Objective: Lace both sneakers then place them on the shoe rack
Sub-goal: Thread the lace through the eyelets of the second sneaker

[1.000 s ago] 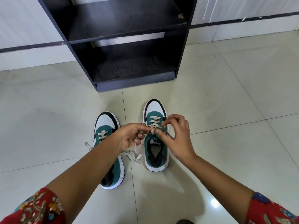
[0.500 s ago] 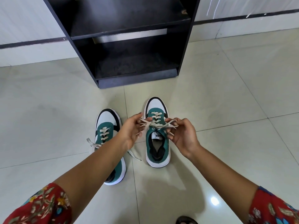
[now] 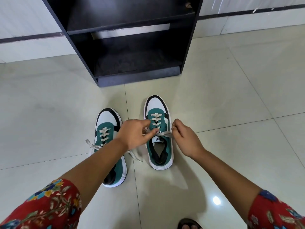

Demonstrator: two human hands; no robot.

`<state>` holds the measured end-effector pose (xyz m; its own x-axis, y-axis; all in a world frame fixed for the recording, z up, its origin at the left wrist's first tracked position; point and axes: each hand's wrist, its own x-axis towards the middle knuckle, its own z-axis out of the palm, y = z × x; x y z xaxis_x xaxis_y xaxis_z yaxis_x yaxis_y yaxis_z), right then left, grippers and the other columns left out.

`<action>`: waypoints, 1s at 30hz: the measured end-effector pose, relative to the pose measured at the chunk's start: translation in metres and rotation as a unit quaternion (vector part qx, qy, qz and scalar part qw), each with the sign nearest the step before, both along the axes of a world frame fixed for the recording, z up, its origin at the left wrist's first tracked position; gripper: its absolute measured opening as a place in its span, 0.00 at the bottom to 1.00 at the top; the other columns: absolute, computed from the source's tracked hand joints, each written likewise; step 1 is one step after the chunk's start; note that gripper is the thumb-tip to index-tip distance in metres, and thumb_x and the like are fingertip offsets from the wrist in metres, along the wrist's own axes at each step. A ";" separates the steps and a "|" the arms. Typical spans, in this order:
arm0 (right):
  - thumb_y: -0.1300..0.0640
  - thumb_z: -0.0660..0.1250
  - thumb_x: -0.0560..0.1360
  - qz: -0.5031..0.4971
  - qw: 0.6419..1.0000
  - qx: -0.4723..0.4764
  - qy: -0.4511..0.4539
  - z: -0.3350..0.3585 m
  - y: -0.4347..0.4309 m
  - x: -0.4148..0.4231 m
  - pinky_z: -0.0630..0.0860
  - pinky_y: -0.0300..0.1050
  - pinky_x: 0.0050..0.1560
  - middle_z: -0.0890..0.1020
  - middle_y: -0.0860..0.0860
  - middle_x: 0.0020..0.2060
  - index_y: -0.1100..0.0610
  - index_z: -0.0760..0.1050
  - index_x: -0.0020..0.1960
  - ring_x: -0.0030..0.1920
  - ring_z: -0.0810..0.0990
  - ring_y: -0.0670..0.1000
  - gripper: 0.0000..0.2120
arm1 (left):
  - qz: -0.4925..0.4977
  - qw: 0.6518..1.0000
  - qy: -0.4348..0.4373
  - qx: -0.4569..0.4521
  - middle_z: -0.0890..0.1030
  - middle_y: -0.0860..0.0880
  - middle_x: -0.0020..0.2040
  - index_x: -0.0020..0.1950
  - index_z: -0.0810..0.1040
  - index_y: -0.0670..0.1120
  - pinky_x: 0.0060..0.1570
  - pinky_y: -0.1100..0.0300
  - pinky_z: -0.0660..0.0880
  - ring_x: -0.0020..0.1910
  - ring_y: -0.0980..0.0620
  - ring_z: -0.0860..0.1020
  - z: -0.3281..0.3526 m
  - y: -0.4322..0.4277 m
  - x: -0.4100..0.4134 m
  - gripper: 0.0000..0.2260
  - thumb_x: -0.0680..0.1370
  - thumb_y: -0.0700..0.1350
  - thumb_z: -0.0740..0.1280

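Two green, white and black sneakers stand side by side on the tiled floor, toes toward the rack. The right sneaker (image 3: 159,146) has its cream lace (image 3: 163,133) stretched across the tongue. My left hand (image 3: 135,133) pinches one end of that lace at the shoe's left side. My right hand (image 3: 184,138) pinches the other end at its right side. The left sneaker (image 3: 108,123) lies partly under my left forearm, with loose lace ends trailing on the floor. The black shoe rack (image 3: 132,28) stands just beyond the shoes.
The rack's lower shelf (image 3: 137,63) is open toward me, with another shelf above it. A white wall with a dark stripe runs behind. Pale floor tiles spread on both sides. A sandalled foot (image 3: 188,224) shows at the bottom edge.
My hands have moved apart from the middle of the right sneaker, drawing the lace ends out sideways and down toward the tongue. The view has shifted slightly closer to the rack.
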<state>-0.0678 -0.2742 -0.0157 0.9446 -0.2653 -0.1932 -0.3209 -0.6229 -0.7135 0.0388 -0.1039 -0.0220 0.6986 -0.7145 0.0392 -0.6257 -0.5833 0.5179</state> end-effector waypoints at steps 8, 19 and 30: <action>0.56 0.52 0.80 -0.006 1.000 0.006 0.027 -0.008 -0.006 -0.010 0.71 0.54 0.40 0.75 0.54 0.35 0.58 0.64 0.45 0.38 0.74 0.58 0.08 | -0.079 0.994 -0.078 -0.002 0.75 0.48 0.25 0.37 0.71 0.46 0.30 0.64 0.63 0.24 0.50 0.68 -0.021 0.009 0.014 0.16 0.77 0.54 0.54; 0.60 0.53 0.78 -0.077 0.974 0.197 0.078 -0.008 -0.011 -0.011 0.66 0.47 0.36 0.71 0.51 0.31 0.55 0.64 0.38 0.33 0.69 0.52 0.09 | 0.045 0.992 0.119 0.011 0.76 0.46 0.30 0.39 0.73 0.44 0.35 0.59 0.67 0.29 0.51 0.73 -0.014 0.008 0.001 0.15 0.80 0.51 0.57; 0.51 0.59 0.77 -0.109 0.993 0.048 -0.015 0.030 0.003 -0.031 0.70 0.46 0.38 0.78 0.48 0.40 0.50 0.66 0.55 0.36 0.77 0.49 0.08 | 0.205 0.971 0.041 -0.111 0.76 0.50 0.55 0.57 0.72 0.49 0.55 0.57 0.70 0.55 0.53 0.73 0.021 0.056 -0.049 0.10 0.78 0.51 0.60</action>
